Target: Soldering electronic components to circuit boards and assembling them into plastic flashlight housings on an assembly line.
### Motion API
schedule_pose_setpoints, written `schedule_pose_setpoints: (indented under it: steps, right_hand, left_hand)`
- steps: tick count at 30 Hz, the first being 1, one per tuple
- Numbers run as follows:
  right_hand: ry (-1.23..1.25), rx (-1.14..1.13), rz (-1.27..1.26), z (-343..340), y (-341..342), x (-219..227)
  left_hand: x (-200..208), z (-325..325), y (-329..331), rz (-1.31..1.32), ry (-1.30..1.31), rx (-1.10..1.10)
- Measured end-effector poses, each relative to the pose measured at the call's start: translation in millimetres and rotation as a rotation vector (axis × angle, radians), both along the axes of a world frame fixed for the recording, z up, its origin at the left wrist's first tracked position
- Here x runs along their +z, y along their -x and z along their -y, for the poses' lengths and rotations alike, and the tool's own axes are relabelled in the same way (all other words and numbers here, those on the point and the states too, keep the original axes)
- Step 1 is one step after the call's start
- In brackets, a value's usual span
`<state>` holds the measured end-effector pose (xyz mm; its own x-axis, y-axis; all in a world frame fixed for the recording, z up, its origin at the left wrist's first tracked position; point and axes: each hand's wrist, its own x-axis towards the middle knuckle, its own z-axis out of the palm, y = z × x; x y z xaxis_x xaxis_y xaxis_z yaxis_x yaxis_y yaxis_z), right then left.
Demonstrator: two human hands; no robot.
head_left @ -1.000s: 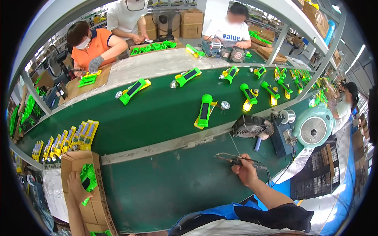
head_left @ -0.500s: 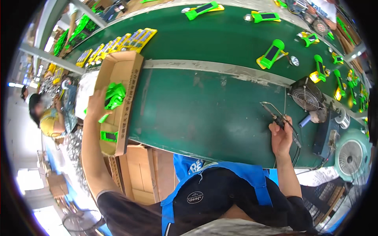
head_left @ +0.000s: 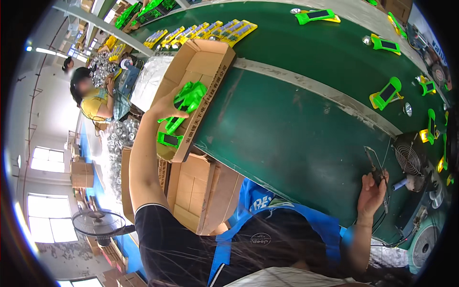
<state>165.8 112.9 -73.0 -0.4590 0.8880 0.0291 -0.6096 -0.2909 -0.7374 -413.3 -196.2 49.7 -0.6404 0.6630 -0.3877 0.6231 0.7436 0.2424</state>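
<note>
Right hand (head_left: pixel 372 190) is nearest, resting on the near edge of the green conveyor belt (head_left: pixel 296 124), fingers closed around a thin dark soldering-iron-type tool (head_left: pixel 375 170); its cable trails off toward the bench edge. Just beside it, to the right: 1 small black fan (head_left: pixel 408 157).

Left hand (head_left: pixel 165 109) is well apart from the right, stretched out into the open cardboard box (head_left: pixel 210 67) at the left end of the belt. Fingers are clamped on 1 green plastic part (head_left: pixel 189 98). In the same box, nearer the body: 2 more green parts (head_left: pixel 169 134), one with a dark panel. Below the box, 1 more open cardboard carton (head_left: pixel 191 191).

Further out on the belt: about 6 green/yellow units with dark panels (head_left: pixel 386 93), scattered, count at the right rim unclear. Beyond the box: 1 row of yellow units (head_left: pixel 205 31) standing side by side, too packed to count.

Far left: 1 person in a yellow top (head_left: pixel 93 98) at another bench; 1 floor fan (head_left: pixel 98 222) low left.
</note>
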Motion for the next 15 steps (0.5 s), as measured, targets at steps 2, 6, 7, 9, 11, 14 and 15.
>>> schedule_pose_setpoints:
  steps: [2, 6, 7, 9, 11, 14, 15]
  right_hand:
    - [-0.039, 0.014, 0.013, 0.1, 1.4, 0.3]
    - [-0.082, 0.037, 0.033, 1.6, 3.8, 4.4]
    - [-0.062, 0.015, 0.054, 1.5, 4.2, 5.6]
    - [-0.035, 0.047, 0.035, 1.7, 4.7, 7.2]
    - [-0.026, 0.04, 0.047, 1.3, 5.1, 8.0]
    - [0.018, 0.021, 0.051, -0.1, 4.7, 8.0]
    - [0.033, 0.014, 0.055, -0.3, 4.3, 7.6]
  left_hand:
    - [1.7, -1.4, 3.6, 0.028, -0.004, 0.034]
    - [7.5, -1.2, 11.1, -0.011, -0.068, 0.09]
    - [8.2, -0.1, 10.1, -0.004, -0.099, 0.082]
    - [8.2, 0.0, 5.4, -0.153, 0.02, -0.006]
    - [8.0, -2.8, -2.0, -0.221, 0.06, -0.131]
    - [14.4, -9.6, -7.6, -0.143, 0.024, -0.124]
    - [19.5, -10.8, -6.4, -0.081, 0.003, -0.078]
